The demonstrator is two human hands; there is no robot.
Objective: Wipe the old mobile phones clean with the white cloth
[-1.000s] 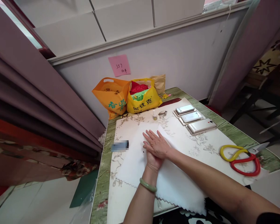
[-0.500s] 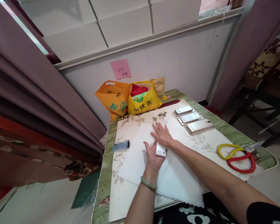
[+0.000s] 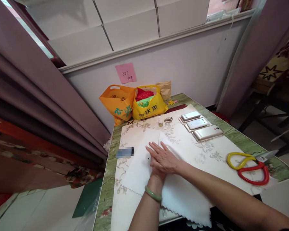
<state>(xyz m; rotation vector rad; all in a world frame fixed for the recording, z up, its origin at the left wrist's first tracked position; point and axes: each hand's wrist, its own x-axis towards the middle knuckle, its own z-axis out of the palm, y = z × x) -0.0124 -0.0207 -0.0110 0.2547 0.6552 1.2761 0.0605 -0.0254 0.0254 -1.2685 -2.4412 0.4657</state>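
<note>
My left hand [image 3: 157, 171] is mostly covered, its fingers hidden under my right hand [image 3: 162, 158]. The right hand lies flat across the left palm, fingers stretched out and a little apart. A white phone, seen on my left palm in the earlier frame, is out of sight beneath the right hand. A green bangle [image 3: 153, 194] circles my left wrist. Under both hands lies a white cloth [image 3: 180, 189] with a scalloped edge. To the right, several whitish phones [image 3: 208, 132] lie on flat pieces in a row.
Scissors [image 3: 251, 165] with yellow and red handles lie on the right. A blurred-out dark item [image 3: 125, 152] is on the left. A small bottle [image 3: 160, 121], glasses [image 3: 168, 120], an orange bag [image 3: 118, 104] and a yellow bag [image 3: 149, 110] stand or lie toward the wall.
My right hand has moved down and slightly left over my left palm, covering the phone and the left fingers. The far part of the cloth shows more now.
</note>
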